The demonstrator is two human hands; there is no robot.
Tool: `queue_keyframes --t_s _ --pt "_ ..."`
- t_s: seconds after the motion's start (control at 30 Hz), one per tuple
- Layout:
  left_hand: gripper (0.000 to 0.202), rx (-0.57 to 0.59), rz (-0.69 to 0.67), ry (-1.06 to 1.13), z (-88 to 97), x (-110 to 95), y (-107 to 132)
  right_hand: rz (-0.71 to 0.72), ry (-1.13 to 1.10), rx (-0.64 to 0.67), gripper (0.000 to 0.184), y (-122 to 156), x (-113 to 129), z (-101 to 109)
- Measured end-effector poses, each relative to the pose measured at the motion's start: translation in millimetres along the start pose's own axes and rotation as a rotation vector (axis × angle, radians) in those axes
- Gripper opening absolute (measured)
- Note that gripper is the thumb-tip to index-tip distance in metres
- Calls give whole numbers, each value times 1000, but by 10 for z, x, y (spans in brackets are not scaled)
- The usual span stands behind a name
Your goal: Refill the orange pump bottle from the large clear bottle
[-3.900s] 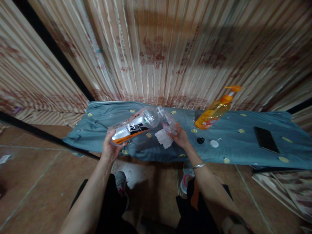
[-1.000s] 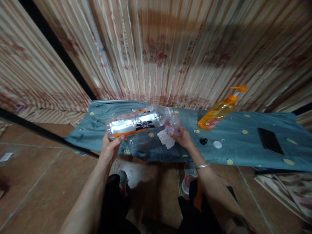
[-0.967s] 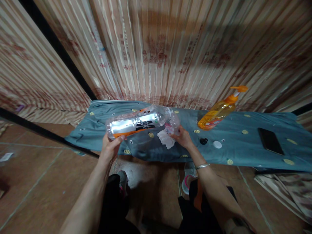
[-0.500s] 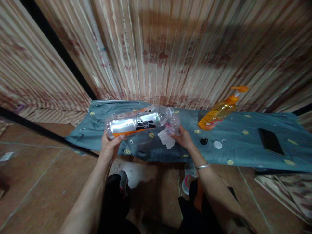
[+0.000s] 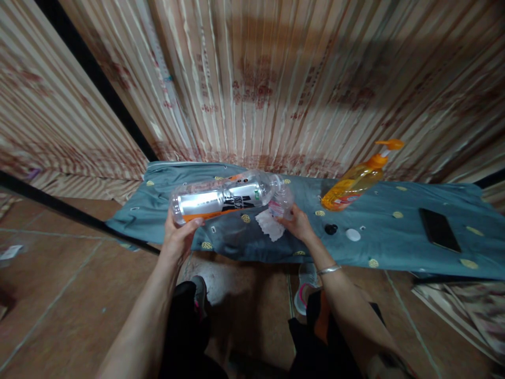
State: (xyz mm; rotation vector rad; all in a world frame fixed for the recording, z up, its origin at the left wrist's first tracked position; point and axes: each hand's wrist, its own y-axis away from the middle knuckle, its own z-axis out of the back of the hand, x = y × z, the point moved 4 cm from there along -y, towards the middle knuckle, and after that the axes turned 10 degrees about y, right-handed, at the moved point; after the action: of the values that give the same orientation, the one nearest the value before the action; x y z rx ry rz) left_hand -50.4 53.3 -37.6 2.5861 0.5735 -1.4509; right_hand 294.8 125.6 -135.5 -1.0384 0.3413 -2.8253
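Note:
My left hand [image 5: 178, 236] is closed around the base of a large clear plastic bottle [image 5: 223, 196] with a silver, black and orange label. I hold it almost level above the blue cloth, its open neck pointing right. That neck meets the mouth of a small clear plastic bottle [image 5: 283, 200], which my right hand [image 5: 299, 225] grips from below. A white pleated piece of paper [image 5: 269, 225] lies on the cloth under the two bottles.
A low table under a blue patterned cloth [image 5: 398, 237] stands against striped curtains. On it are an orange pump bottle [image 5: 357, 180], a black cap [image 5: 330, 229], a white cap [image 5: 352, 235] and a dark phone [image 5: 439, 229]. Brown floor tiles lie below, with my shoes.
The large bottle has tipped from a steeper slant to nearly level, and its neck has stayed at the small bottle's mouth. Both hands keep their grip.

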Motion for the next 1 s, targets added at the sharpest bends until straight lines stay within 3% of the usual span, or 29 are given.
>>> queue_keyframes --t_s 0.13,1.0 --pt "85 -10 2 12 -5 -8 20 -7 -34 5 58 3 2 -1" --pt "80 -14 87 51 -111 -82 120 -29 12 9 49 -20 26 3"
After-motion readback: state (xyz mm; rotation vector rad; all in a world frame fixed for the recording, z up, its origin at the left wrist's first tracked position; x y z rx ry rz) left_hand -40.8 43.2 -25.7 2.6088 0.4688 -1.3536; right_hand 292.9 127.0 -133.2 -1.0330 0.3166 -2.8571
